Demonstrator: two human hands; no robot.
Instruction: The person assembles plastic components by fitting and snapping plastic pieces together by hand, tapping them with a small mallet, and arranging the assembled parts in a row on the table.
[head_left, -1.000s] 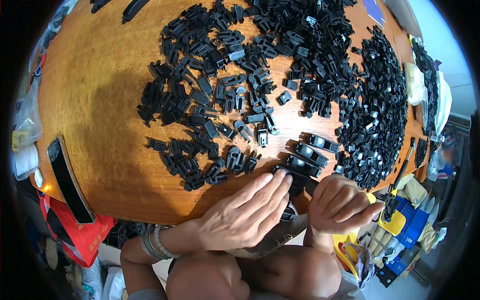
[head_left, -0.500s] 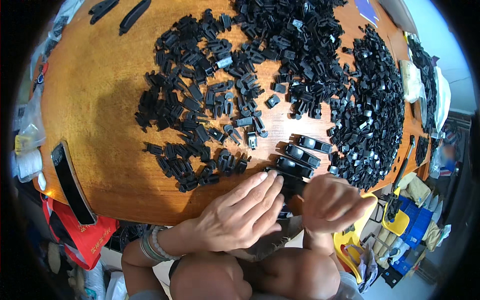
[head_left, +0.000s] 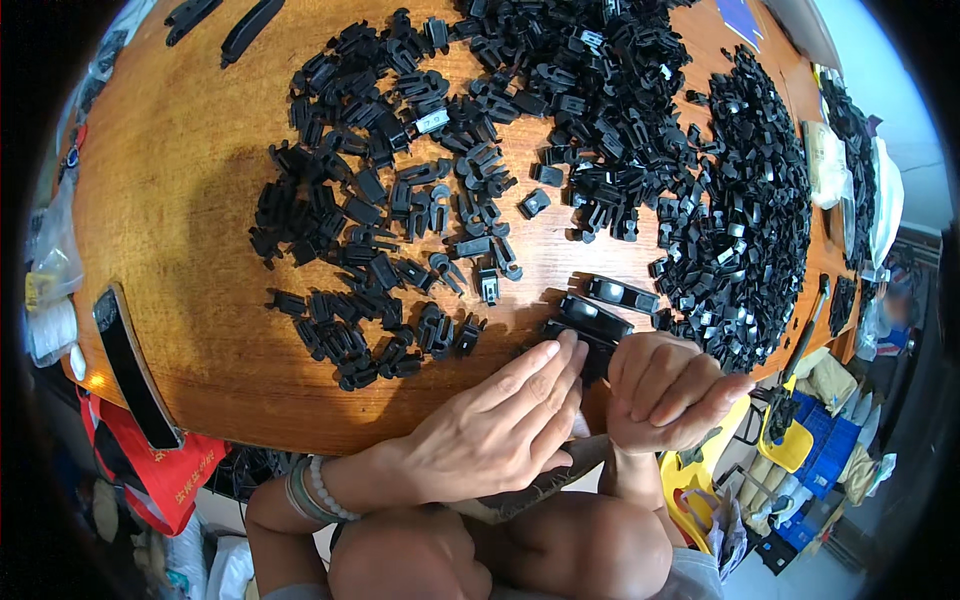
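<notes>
My left hand [head_left: 500,420] lies flat with its fingers stretched out together, fingertips touching a dark part at the table's near edge. Beside it my right hand [head_left: 665,392] is curled into a fist, thumb pointing right; whatever its fingers hold is hidden. Just beyond the hands is a short row of long, glossy black plastic pieces: one rear piece [head_left: 622,294] shows whole, and another piece [head_left: 596,316] lies in front of it. Nearer ones are partly covered by my fingers.
Loose black plastic clips [head_left: 380,210] spread left of centre, with a denser heap [head_left: 600,100] behind. Small black pieces [head_left: 735,220] pile at the right. A dark phone-like slab [head_left: 135,365] lies near the left edge. A yellow chair [head_left: 705,480] stands below right.
Both hands have shifted a little farther along the row, and my left fingertips now cover more of the long pieces. My right fist has turned slightly, its thumb reaching farther right.
</notes>
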